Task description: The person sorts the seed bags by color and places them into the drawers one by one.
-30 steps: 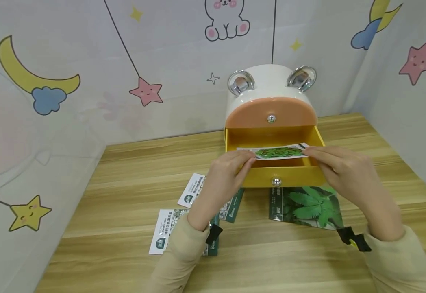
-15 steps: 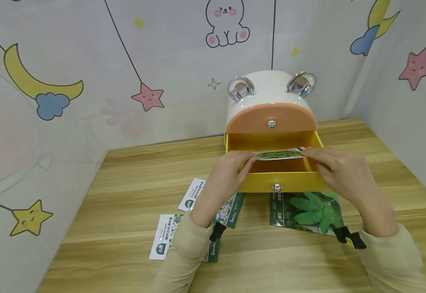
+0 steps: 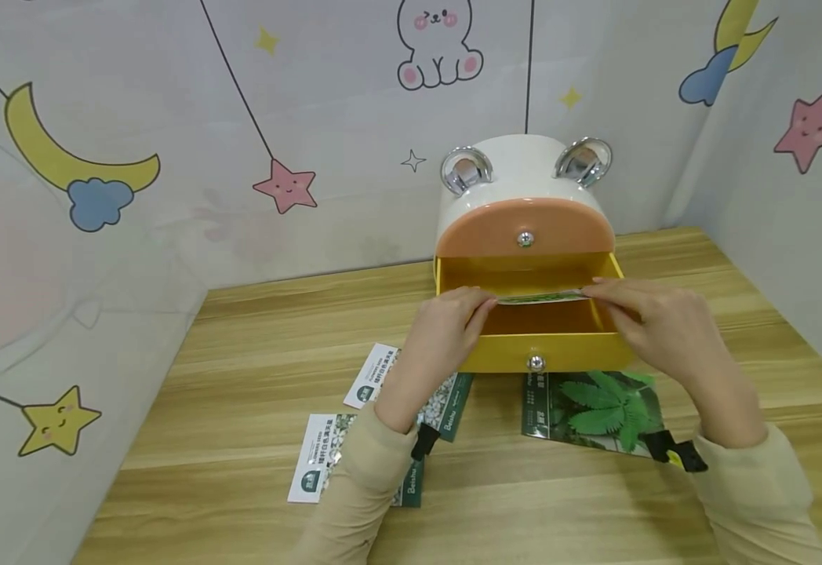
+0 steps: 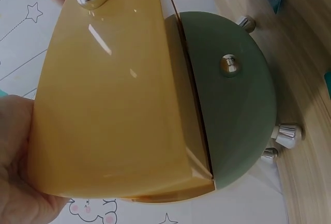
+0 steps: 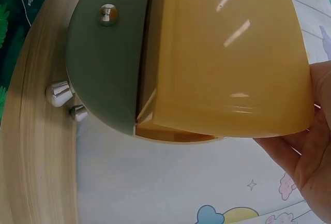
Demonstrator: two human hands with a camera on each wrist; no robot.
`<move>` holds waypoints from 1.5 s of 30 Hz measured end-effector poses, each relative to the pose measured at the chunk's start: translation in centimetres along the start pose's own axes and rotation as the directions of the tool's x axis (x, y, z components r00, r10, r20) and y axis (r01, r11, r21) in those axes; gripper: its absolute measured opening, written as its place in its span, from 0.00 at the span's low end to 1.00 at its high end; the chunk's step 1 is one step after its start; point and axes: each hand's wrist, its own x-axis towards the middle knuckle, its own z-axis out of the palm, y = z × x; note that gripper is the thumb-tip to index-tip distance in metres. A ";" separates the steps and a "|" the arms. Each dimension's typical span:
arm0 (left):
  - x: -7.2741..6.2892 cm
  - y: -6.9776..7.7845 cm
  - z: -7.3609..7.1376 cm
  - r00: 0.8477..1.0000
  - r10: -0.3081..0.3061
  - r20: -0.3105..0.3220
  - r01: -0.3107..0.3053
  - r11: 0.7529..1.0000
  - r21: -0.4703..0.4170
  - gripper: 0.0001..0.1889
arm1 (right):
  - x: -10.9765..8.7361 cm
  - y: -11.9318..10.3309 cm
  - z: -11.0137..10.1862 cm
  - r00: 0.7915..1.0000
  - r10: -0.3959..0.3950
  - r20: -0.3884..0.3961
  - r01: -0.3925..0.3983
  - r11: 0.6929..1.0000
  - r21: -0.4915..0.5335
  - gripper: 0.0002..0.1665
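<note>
Both hands hold a seed packet (image 3: 541,298) with a green plant picture, pinched at opposite ends above the pulled-out yellow drawer (image 3: 499,355). The packet lies nearly edge-on to the head view, so little of its face shows. My left hand (image 3: 446,333) pinches its left end, my right hand (image 3: 672,333) its right end. In the left wrist view the drawer front (image 4: 108,105) partly hides the left hand (image 4: 20,157). The right wrist view has the right hand (image 5: 313,157) beyond the drawer's edge, with the packet hidden.
The rounded white cabinet (image 3: 520,169) has a shut orange top drawer (image 3: 489,227) and a shut green bottom drawer (image 5: 106,63). A dark leaf-printed packet (image 3: 594,412) lies before it. White-flower packets (image 3: 308,463) lie at left on the wooden table (image 3: 241,369). Walls stand behind and at right.
The packet has tilted from showing its printed face to a thin strip. Both hands keep hold of its ends and have shifted only slightly. The head view has moved a little.
</note>
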 end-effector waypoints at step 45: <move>-1.5 0.9 1.0 0.970 0.203 -0.138 -0.183 0.973 0.142 0.09 | -0.4 -0.9 -0.6 0.999 -0.004 0.044 0.001 0.998 0.061 0.15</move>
